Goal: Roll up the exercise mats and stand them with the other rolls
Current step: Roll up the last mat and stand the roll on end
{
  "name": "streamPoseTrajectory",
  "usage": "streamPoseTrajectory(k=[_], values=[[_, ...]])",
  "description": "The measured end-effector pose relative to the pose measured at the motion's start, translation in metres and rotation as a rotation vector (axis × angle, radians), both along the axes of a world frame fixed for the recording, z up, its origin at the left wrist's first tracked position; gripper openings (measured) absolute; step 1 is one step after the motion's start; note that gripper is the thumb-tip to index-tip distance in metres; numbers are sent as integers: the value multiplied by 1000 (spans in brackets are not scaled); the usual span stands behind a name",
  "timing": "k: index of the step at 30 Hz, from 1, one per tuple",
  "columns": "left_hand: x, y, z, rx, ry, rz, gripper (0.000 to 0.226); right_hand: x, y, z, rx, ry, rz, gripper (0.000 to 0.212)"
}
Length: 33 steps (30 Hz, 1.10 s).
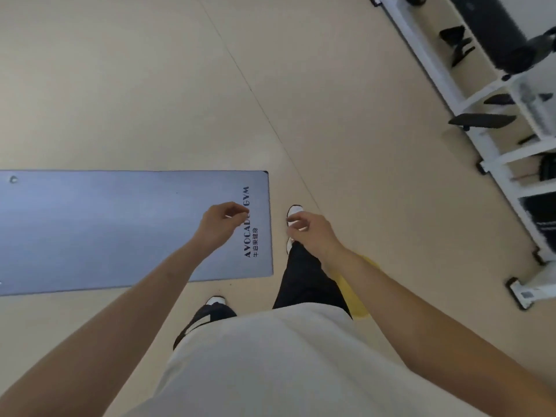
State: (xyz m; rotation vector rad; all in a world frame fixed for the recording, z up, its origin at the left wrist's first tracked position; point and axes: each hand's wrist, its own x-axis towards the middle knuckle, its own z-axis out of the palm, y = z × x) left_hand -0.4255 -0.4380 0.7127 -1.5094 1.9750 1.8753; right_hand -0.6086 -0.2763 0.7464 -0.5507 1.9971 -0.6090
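A grey-blue exercise mat (120, 230) lies flat and unrolled on the beige floor at the left, its printed short end pointing right. My left hand (222, 222) hovers above that printed end with fingers loosely curled, holding nothing. My right hand (307, 231) hangs in the air just right of the mat's edge, above my forward foot, fingers also loosely curled and empty. No rolled mats are in view.
A white metal gym rack (469, 115) with black pads and weights runs along the right side. A yellow object (358, 296) lies on the floor behind my right leg, mostly hidden. My feet stand just off the mat's right end.
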Motion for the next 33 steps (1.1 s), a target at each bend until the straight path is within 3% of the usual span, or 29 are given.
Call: streamPoseTrajectory(k=[4, 9, 17, 21, 28, 33], values=[[-51, -16, -44, 15, -112, 267, 14, -88, -66, -36, 75, 5, 351, 26], [-100, -5, -73, 113, -142, 354, 17, -171, -146, -63, 136, 68, 807, 29], [-106, 44, -163, 125, -203, 529, 25, -191, -190, -157, 180, 209, 1172, 32], [-109, 77, -274, 132, -229, 616, 26, -171, -176, -278, 194, 207, 1297, 32], [-146, 144, -535, 199, -202, 756, 30, -154, -141, -576, 96, 220, 1734, 49], [-169, 188, -700, 7, -447, 552, 56, -193, -130, -738, -109, 359, 1894, 56]])
